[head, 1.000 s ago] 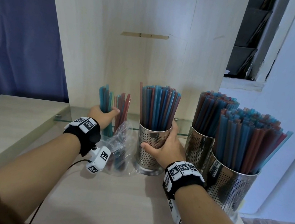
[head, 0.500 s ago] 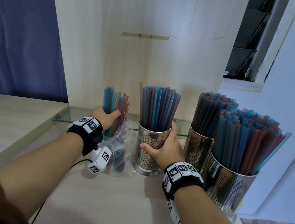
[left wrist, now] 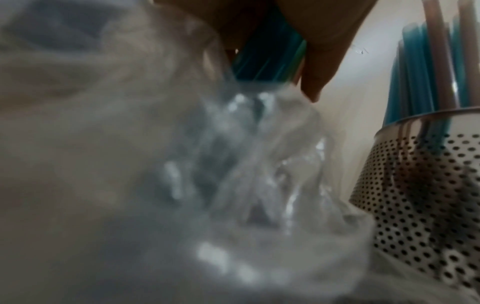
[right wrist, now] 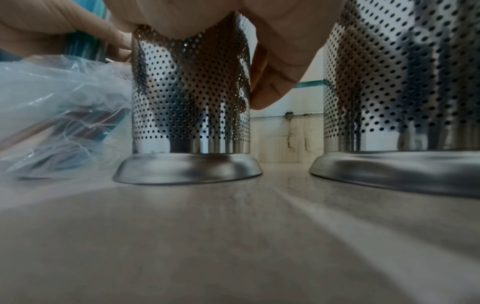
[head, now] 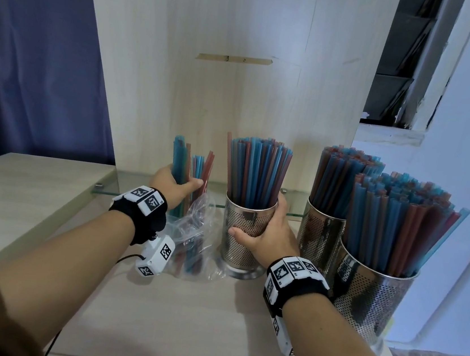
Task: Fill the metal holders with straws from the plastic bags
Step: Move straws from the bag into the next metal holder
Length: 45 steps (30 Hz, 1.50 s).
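My left hand [head: 174,188] grips a bunch of blue and red straws [head: 189,166] that stands upright out of a crumpled clear plastic bag [head: 194,232]. In the left wrist view the bag [left wrist: 233,185] fills most of the picture, with blue straws [left wrist: 267,57] under my fingers. My right hand [head: 268,232] is wrapped around the middle perforated metal holder [head: 240,255], packed with straws [head: 255,171]. The right wrist view shows my thumb and fingers on that holder [right wrist: 191,107], which stands on the table.
Two more metal holders [head: 319,238] [head: 366,300], both crammed with straws, stand at the right, the nearer one by the table's corner. A wooden panel [head: 226,73] rises behind, above a glass shelf [head: 129,182]. A second holder's base [right wrist: 389,164] is close beside my right hand.
My left hand has lifted the straw bunch a little higher out of the bag and gathered it tighter. The right hand stays on the middle holder.
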### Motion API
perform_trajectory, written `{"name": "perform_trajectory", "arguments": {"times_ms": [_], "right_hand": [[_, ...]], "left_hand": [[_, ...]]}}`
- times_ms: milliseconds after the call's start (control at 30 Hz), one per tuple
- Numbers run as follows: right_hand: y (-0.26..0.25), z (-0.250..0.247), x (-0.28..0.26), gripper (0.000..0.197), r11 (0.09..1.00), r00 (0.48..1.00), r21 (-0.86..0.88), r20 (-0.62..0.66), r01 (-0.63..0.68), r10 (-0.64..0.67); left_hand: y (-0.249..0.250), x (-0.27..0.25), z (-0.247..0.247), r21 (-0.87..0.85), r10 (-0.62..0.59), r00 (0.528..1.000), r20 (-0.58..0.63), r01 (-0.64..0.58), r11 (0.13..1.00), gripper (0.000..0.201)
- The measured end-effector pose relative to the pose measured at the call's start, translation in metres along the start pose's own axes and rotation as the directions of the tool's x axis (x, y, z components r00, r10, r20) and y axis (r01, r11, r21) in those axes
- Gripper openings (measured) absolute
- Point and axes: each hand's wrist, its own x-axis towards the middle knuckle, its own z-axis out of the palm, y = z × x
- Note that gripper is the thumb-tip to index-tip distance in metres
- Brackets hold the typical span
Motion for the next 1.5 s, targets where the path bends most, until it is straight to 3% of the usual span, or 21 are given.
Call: {"name": "perform_trajectory", "arguments": {"times_ms": [267,467,633,767,867,933,1067,1200,1300,1433,1500], "right_hand": [[0.001,0.000,0.000,0.124,1.000,1.000,0.001,0.001,0.003,-0.003],[0.000,-0.001,-0.001,0.122,1.000,1.000,0.006,0.010,0.000,0.000],[0.000,-0.001,-0.001,0.124,1.000,1.000,-0.009,0.015,-0.018,0.018],[-0.001,-0.001,-0.001,0.125,1.000,1.000,-0.018,0.011,-0.022,0.022],[-0.001,-0.001,-0.001,0.124,1.000,1.000,-0.010,0.008,-0.019,0.019],[-0.001,-0.001,-0.001,0.123,1.000,1.000,-0.005,0.007,-0.024,0.024],[-0.002,-0.001,0.000,0.121,1.000,1.000,0.007,0.010,-0.030,0.030],[-0.003,-0.001,-0.002,0.119,1.000,1.000,0.012,0.005,-0.024,0.024],[-0.004,-0.001,-0.003,0.121,1.000,1.000,0.005,-0.002,-0.027,0.027],[-0.004,-0.001,-0.003,0.121,1.000,1.000,0.006,0.001,-0.027,0.027],[-0.004,-0.001,-0.003,0.123,1.000,1.000,0.006,-0.005,-0.026,0.026]], "left_hand": [[0.008,-0.004,0.001,0.010,0.013,0.998,-0.058,-0.012,1.000,0.034],[0.029,0.004,-0.018,-0.189,0.041,0.967,-0.252,-0.091,0.978,0.024],[0.060,0.008,-0.048,-0.251,0.168,0.895,-0.412,-0.289,0.924,0.013],[0.093,-0.006,-0.075,-0.321,0.297,0.818,-0.493,-0.488,0.812,0.013],[0.114,-0.025,-0.087,-0.417,0.332,0.794,-0.509,-0.565,0.712,0.014],[0.118,-0.038,-0.087,-0.469,0.356,0.808,-0.469,-0.569,0.675,0.019],[0.086,-0.068,-0.064,-0.503,0.346,0.913,-0.217,-0.409,0.762,0.038],[0.037,-0.099,-0.034,-0.266,0.253,0.966,0.047,-0.232,0.936,0.037],[0.005,-0.117,-0.017,-0.167,0.186,0.958,0.217,-0.151,0.974,0.032],[-0.005,-0.113,-0.017,-0.300,0.221,0.967,0.123,-0.176,0.938,0.028],[-0.007,-0.113,-0.016,-0.295,0.224,0.960,0.166,-0.168,0.941,0.029]]}}
